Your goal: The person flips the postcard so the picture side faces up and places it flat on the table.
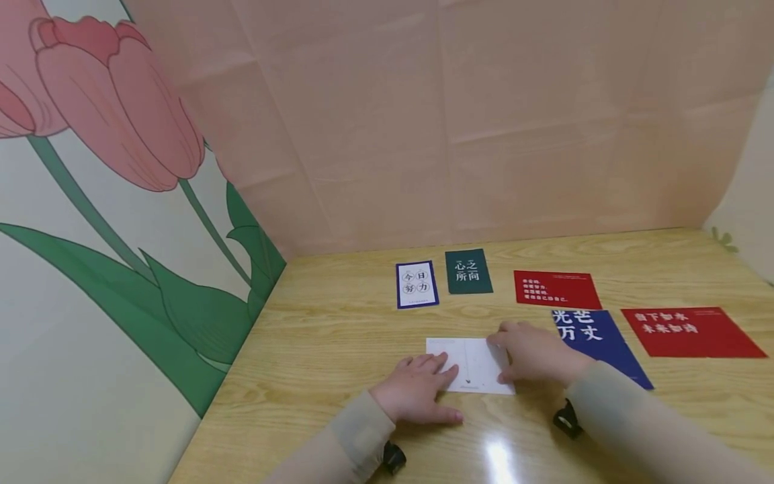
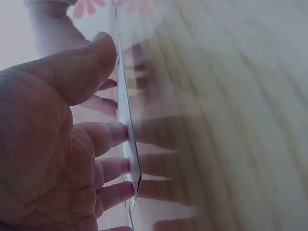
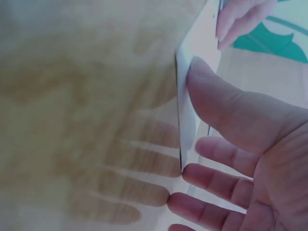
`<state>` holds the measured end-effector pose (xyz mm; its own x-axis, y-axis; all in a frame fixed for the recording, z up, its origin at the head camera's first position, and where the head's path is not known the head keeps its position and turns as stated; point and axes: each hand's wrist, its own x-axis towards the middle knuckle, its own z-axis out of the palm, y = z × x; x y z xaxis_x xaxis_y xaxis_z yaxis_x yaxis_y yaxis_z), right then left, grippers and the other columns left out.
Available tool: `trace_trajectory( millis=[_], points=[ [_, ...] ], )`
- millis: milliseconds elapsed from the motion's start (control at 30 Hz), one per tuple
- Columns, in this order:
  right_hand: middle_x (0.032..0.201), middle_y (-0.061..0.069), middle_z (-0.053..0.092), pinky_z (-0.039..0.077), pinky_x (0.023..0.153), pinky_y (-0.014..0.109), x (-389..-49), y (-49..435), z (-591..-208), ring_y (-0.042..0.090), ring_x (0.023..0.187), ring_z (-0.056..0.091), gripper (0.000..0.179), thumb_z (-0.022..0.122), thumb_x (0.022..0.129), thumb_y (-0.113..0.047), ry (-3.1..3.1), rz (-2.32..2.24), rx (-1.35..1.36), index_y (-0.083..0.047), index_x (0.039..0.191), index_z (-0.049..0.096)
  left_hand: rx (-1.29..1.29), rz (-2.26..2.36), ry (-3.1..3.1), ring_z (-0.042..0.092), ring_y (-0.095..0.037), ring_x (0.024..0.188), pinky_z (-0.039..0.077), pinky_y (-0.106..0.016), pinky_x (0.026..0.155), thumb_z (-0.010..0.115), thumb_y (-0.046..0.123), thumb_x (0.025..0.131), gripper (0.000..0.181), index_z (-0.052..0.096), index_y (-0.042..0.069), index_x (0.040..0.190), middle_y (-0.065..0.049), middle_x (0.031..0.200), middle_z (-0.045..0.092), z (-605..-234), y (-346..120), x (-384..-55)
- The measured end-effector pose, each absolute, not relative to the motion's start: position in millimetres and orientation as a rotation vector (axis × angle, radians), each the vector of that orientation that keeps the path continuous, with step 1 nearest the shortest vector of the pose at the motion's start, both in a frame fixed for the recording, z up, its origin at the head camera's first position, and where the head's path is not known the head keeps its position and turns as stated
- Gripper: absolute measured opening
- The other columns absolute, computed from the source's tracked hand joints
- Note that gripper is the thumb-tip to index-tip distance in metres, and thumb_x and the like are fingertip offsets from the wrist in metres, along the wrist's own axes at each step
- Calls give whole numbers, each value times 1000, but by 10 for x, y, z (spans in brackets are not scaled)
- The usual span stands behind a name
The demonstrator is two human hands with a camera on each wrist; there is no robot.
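A white card (image 1: 474, 363) lies flat on the wooden table (image 1: 338, 349), printed side down. My left hand (image 1: 432, 376) rests on its left edge with the fingers stretched out. In the left wrist view those fingertips (image 2: 120, 134) touch the card's edge (image 2: 130, 144). My right hand (image 1: 510, 349) covers the card's right part. In the right wrist view its thumb (image 3: 207, 91) lies against the card (image 3: 187, 120) and its fingertips (image 3: 192, 173) meet the card's lower edge. Both views are blurred, and neither hand has lifted the card.
Behind the hands lie a blue-bordered white card (image 1: 416, 284), a dark green card (image 1: 468, 271), a small red card (image 1: 556, 289), a blue card (image 1: 595, 339) partly under my right forearm, and a larger red card (image 1: 691, 332). A tulip panel (image 1: 109, 202) walls the left side.
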<state>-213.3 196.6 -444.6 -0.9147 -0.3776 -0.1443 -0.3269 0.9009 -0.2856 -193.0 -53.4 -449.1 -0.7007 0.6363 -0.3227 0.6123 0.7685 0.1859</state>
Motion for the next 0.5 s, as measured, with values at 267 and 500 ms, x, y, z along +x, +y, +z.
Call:
trace_trajectory(
  millis=[267, 500],
  points=[
    [105, 5, 59, 50, 87, 53, -2248, 1948, -4404, 22, 90, 56, 71, 90, 58, -41, 2842, -453, -452, -13, 117, 63, 1003, 135, 2589, 22, -19, 143, 21, -47, 113, 46, 72, 86, 77, 31, 33, 150, 5, 158, 21, -4519, -564, -2003],
    [97, 3, 58, 51, 84, 47, -2316, 1967, -4425, 20, 84, 53, 63, 91, 60, -35, 2800, -548, -390, -13, 112, 63, 1046, 159, 2636, 37, -16, 135, 31, -40, 109, 52, 51, 95, 51, 46, 33, 142, 8, 148, 40, -4526, -539, -2113]
  ],
)
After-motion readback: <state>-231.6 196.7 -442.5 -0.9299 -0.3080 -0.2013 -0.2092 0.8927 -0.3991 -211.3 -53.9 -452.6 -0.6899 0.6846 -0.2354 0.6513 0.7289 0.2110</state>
